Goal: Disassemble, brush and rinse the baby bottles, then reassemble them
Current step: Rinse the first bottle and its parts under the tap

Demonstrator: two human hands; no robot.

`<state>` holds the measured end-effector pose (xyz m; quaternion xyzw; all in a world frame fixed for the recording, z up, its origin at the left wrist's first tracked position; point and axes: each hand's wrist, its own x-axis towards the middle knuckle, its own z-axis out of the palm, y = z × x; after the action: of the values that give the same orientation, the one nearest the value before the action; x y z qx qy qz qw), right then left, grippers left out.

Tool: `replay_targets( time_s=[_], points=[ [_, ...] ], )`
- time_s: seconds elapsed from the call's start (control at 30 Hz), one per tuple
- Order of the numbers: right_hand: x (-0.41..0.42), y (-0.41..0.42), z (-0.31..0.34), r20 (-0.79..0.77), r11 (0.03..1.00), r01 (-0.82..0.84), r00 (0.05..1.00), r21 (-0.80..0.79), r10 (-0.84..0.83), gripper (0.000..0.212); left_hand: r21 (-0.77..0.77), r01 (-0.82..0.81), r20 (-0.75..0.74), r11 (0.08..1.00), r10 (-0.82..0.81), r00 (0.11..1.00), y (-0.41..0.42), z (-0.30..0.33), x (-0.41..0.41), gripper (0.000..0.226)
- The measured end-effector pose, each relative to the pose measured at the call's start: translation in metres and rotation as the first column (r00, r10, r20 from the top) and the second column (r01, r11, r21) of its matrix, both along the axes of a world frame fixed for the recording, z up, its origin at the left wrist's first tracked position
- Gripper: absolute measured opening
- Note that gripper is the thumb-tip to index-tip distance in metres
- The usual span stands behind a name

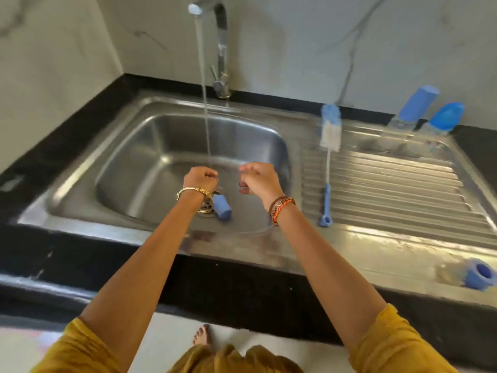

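Observation:
Over the steel sink [134,146], my left hand [200,179] and my right hand [258,179] are held close together under the running water, fingers curled. Each seems to pinch a thin clear tube [250,232], which loops down past my right wrist; it is faint and hard to trace. A blue bottle cap [222,207] lies on its side by the drain. Two baby bottles with blue caps [418,106] [445,117] stand at the back right. A blue and white bottle brush [329,130] lies on the drainboard. A blue screw ring [480,275] sits at the front right.
The tap [222,49] stands behind the basin, with water falling from its spout between my hands. The ribbed drainboard [390,189] spreads to the right of the basin. Black countertop [67,125] surrounds the sink, with white marble walls behind.

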<state>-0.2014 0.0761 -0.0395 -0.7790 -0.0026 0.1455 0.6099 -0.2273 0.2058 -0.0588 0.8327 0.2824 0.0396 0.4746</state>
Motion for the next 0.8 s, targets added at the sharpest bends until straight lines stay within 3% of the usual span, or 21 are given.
replay_targets(
  time_s=[0.13, 0.27, 0.37, 0.43, 0.63, 0.7, 0.8],
  points=[
    [0.029, 0.049, -0.032, 0.009, 0.914, -0.167, 0.983, -0.369, 0.183, 0.023, -0.013, 0.002, -0.142, 1.000, -0.004, 0.990, 0.052, -0.025, 0.015, 0.025],
    [0.048, 0.074, -0.065, -0.109, 0.758, -0.266, 0.962, -0.595, 0.252, 0.023, -0.014, 0.064, -0.262, 0.998, -0.065, 0.963, 0.079, -0.046, 0.034, 0.024],
    [0.052, 0.085, -0.086, -0.215, 0.626, -0.351, 0.934, -0.696, 0.285, 0.026, 0.007, 0.207, -0.418, 0.978, -0.185, 0.889, 0.084, -0.066, 0.045, 0.026],
    [0.051, 0.090, -0.097, -0.251, 0.587, -0.368, 0.929, -0.721, 0.273, 0.013, 0.003, 0.273, -0.500, 0.962, -0.235, 0.834, 0.082, -0.077, 0.049, 0.028],
    [0.070, 0.100, -0.110, -0.335, 0.410, -0.455, 0.882, -0.791, 0.331, 0.014, -0.072, 0.230, -0.510, 0.971, -0.234, 0.828, 0.086, -0.096, 0.073, 0.029],
    [0.086, 0.099, -0.111, -0.326, 0.454, -0.453, 0.885, -0.767, 0.333, 0.025, -0.062, 0.217, -0.480, 0.974, -0.220, 0.849, 0.091, -0.097, 0.083, 0.028],
    [0.107, 0.101, -0.106, -0.160, 0.712, -0.299, 0.953, -0.635, 0.257, 0.045, -0.055, 0.150, -0.384, 0.987, -0.159, 0.910, 0.100, -0.096, 0.098, 0.033]
  ],
)
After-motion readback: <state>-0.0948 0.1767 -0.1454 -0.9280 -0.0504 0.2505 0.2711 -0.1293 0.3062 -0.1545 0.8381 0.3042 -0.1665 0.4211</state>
